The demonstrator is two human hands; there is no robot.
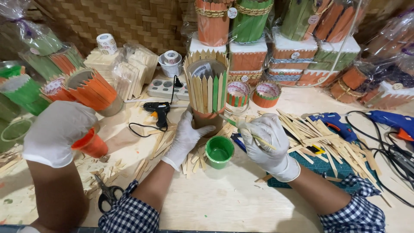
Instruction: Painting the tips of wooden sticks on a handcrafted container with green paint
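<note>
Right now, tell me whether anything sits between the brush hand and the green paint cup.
Nothing visible does. The right hand holds the brush just right of the green paint cup, with only bare table and loose sticks lying flat nearby. The left hand steadies the stick holder.

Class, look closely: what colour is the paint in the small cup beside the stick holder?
Green, in a green cup, seen in the head view.

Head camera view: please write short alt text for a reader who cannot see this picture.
Two gloved hands work at a table: the left hand steadies a stick-covered cup, while the right hand paints one stick green with a thin brush. A small green paint cup stands below, loose wooden sticks lie to the right, and another person's gloved hand holds an orange cup at left.
</note>
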